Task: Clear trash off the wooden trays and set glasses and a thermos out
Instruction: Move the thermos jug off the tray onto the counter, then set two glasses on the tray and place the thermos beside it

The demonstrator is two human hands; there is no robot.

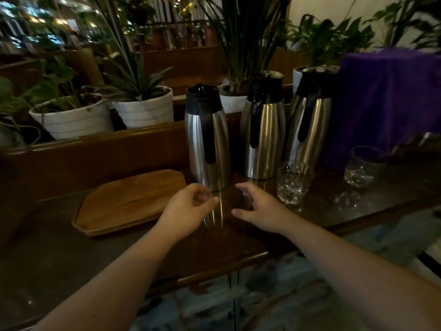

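Three steel thermoses with black tops stand in a row on the dark table: the nearest [206, 139], a middle one [263, 130] and a right one [310, 115]. My left hand [188, 211] and my right hand [257, 205] hover just in front of the nearest thermos's base, fingers apart, holding nothing. A bare wooden tray [128, 201] lies left of my left hand. One clear glass [293, 182] stands right of my right hand, and another glass [362, 166] stands farther right.
White plant pots [71, 120] [145, 111] sit on a ledge behind the table. A purple cloth [386, 103] covers something at the right. The table's front edge [214, 273] runs below my forearms, with patterned floor beyond.
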